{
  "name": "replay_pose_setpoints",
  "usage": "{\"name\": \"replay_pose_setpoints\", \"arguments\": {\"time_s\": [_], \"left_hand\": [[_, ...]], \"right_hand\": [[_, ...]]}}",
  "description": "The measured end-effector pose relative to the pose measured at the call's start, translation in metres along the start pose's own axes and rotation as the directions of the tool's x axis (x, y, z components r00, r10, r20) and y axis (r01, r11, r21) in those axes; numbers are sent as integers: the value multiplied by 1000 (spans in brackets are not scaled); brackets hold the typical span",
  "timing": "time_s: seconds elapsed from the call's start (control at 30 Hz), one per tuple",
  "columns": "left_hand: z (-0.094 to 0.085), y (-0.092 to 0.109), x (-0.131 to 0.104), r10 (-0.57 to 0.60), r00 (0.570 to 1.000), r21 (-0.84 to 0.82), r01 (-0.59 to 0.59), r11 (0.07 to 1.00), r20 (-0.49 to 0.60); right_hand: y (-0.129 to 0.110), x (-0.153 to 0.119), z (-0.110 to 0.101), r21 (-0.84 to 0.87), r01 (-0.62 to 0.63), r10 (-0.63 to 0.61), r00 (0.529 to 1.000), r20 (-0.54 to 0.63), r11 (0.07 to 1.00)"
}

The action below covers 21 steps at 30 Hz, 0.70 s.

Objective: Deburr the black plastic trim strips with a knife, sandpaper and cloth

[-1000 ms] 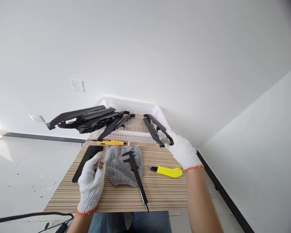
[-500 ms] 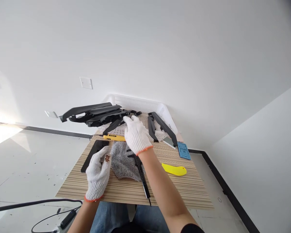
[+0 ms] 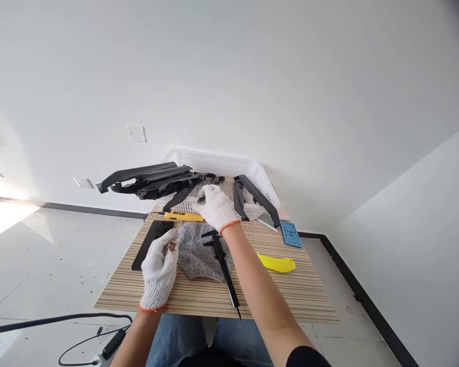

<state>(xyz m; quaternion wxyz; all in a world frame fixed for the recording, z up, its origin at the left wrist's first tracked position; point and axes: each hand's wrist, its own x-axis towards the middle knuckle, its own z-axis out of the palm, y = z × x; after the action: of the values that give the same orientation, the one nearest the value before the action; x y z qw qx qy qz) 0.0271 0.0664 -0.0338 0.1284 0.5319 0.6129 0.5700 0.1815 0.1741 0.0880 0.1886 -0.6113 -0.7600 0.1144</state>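
Right hand (image 3: pixel 215 208), mid-frame, sits nearer than left hand (image 3: pixel 158 272) to the black parts (image 3: pixel 149 176) at upper left on the white basket (image 3: pixel 214 162), lengths running mostly left-right; neither hand's closure can be confirmed

No text legible for certain. Yellow pen-shaped tool (image 3: pixel 184 216): dark lettering on the barrel, too small to read. Blue card (image 3: pixel 291 234): dark characters and line markings, too blurred to make out. Black caliper (image 3: pixel 225 270): fine pale marks along the beam, no readable numbers.
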Motion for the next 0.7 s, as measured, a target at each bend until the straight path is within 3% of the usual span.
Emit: {"name": "replay_pose_setpoints", "arguments": {"time_s": [0.17,0.3,0.5,0.6,0.7], "left_hand": [[-3,4,-1,41,999,-1,-41,999,3],[-5,6,-3,60,998,-1,-60,998,15],[-6,2,-6,106,994,13,-106,994,2],[-8,-1,-11,150,989,42,-150,988,-14],[-11,1,-20,247,969,100,-246,964,4]], "right_hand": [[9,2,12,-46,-1,-2,997,-82,999],[11,3,14,14,27,-24,982,-185,1000],[12,9,11,194,-69,117,961,-251,979],[14,1,13,257,52,63,907,-417,965],[21,-21,15,166,301,-134,764,-631,939]]}}
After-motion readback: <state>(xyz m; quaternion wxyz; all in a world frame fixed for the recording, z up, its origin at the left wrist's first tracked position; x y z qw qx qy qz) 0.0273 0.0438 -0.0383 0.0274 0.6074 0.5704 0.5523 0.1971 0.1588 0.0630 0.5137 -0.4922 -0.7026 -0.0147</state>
